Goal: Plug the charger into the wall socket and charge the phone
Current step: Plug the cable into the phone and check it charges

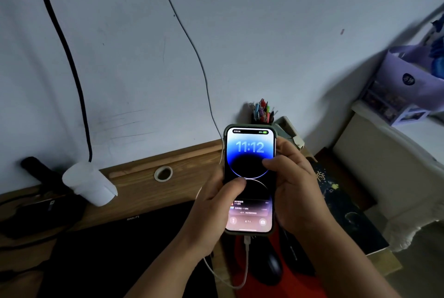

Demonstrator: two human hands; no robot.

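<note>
While lit, one phone (249,177) | left hand (211,211), right hand (295,184) both clamped on it | one cable (246,264)

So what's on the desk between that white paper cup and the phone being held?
In the head view, only a round cable hole in the wooden desk lies between the white cup and the lit phone.

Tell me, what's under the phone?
Below the phone, a white cable hangs from its bottom edge over a dark mouse on red. Whatever lies directly behind the phone is covered.
</note>
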